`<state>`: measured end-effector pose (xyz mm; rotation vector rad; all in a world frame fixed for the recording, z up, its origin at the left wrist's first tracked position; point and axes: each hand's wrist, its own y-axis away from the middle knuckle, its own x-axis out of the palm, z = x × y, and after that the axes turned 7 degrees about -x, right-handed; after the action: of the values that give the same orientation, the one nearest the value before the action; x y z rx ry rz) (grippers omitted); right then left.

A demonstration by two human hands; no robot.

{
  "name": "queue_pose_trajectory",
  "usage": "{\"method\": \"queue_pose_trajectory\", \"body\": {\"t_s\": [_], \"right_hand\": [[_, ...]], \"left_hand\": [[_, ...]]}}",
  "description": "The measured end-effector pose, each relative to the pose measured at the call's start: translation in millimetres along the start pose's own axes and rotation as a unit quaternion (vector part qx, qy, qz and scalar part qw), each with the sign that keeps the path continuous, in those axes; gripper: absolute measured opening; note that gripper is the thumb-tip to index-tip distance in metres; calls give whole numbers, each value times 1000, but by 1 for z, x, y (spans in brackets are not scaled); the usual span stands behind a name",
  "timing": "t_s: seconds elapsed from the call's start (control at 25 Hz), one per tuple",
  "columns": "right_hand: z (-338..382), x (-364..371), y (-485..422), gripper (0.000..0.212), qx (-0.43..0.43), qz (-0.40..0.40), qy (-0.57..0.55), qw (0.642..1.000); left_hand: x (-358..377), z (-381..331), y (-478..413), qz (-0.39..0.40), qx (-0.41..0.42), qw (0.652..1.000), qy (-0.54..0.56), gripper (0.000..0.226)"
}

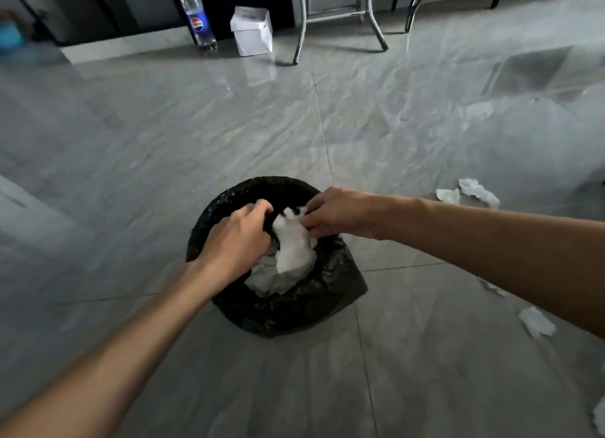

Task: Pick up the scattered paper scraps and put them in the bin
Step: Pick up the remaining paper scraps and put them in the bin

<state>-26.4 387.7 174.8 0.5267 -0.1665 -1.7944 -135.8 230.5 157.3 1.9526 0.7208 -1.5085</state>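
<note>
Over the bin (294, 310) now: right hand (337, 213) fingers (311, 223) pinch the paper wad (293, 244), left hand (239, 241) curled (grasp unclear); scraps (478, 190) near the floor's (163, 136) right edge.

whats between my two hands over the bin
A white crumpled paper wad, above the bin, lies between left hand and right hand; the head view shows it.

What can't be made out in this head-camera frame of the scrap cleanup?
Head view only.
Left hand: fingertips curl into the bin, hidden by the hand's back; whether they hold crumpled paper is unclear.
Bin's depth: covered by the paper.
Scrap at the right edge: cut off by the frame.
Scrap under the right forearm: partly hidden by the arm.
</note>
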Motion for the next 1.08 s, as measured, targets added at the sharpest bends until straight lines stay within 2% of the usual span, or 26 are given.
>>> {"method": "queue_pose_trajectory", "body": {"t_s": [0.08, 0.16, 0.28, 0.4, 0.56, 0.68, 0.76, 0.84, 0.92, 1.0, 1.08], "right_hand": [[-3, -22, 20, 39, -15, 1, -9, 1000], [-22, -56, 49, 35, -35, -32, 5, 999], [-73, -104, 99, 22, -15, -67, 38, 997], [-136, -142, 147, 19, 30, -42, 81, 995], [-239, -183, 210, 15, 106, -74, 173, 976], [-318, -179, 254, 37, 174, -33, 303, 936], [-350, -160, 275, 53, 173, -10, 365, 915], [-375, -145, 288, 59, 138, -12, 428, 893], [-394, -138, 292, 45, 97, -41, 421, 901], [-406, -137, 293, 25, 63, -54, 359, 930], [-412, -137, 296, 19, 44, -89, 307, 946]], "left_hand": [[-3, -25, 6, -19, 29, 999, 12, 38], [-1, -63, 9, -17, 66, 997, 43, 36], [18, -138, 18, 76, 152, 982, 86, 39], [47, -206, 31, 184, 240, 952, 46, 42], [89, -286, 24, 216, 304, 927, -31, 41], [137, -327, 22, 234, 320, 916, -65, 44], [170, -339, 28, 247, 319, 912, -75, 48], [203, -351, 36, 256, 314, 910, -84, 52], [231, -362, 41, 248, 315, 912, -85, 53], [255, -373, 43, 239, 312, 917, -70, 52], [274, -381, 42, 229, 315, 918, -73, 51]]}}
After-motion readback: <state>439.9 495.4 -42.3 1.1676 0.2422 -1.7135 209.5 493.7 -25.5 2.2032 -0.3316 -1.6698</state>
